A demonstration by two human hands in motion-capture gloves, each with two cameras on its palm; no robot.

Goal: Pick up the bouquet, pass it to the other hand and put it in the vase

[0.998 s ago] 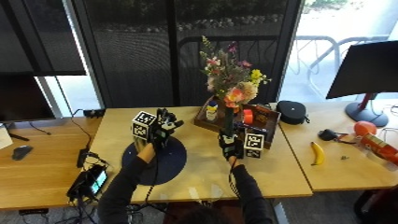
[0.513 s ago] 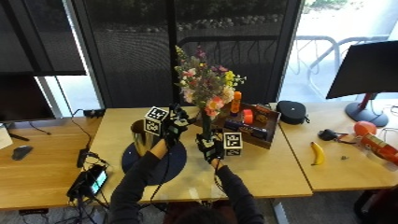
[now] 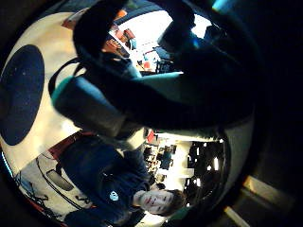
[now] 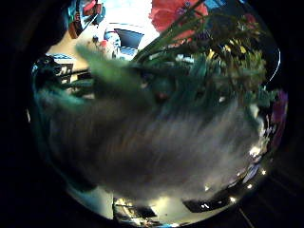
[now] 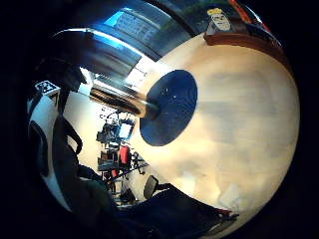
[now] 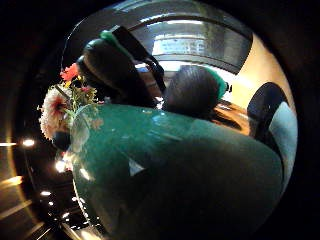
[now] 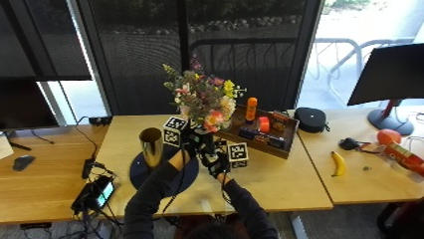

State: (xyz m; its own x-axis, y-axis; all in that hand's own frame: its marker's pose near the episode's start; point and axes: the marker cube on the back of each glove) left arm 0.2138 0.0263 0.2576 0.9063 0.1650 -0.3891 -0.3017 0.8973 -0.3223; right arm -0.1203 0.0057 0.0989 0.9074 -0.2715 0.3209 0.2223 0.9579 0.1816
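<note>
A bouquet [image 7: 204, 102] of pink, yellow and purple flowers stands upright in the air over the middle of the table. My left hand [image 7: 187, 141] curls round its stems from the left. My right hand [image 7: 218, 162] holds the stems just below, from the right. The green stem bundle [image 6: 175, 175] fills the right thumb side view, with another hand's fingers [image 6: 112, 65] wrapped above it. Blooms and leaves [image 4: 209, 71] crowd the left thumb side view. The golden vase [image 7: 151, 145] stands on a round dark blue mat [image 7: 149, 175], just left of my hands; the vase [image 5: 117, 97] also shows in the right little finger side view.
A wooden tray [image 7: 262, 143] with an orange bottle [image 7: 252, 108] and red items sits right behind the hands. A banana [image 7: 338, 163] and a black case [image 7: 310, 119] lie further right. A small device [image 7: 96, 193] with cables sits at the table's left front.
The bouquet has travelled left from over the tray towards the vase. My left hand has come off the vase side and closed round the stems beside my right hand.
</note>
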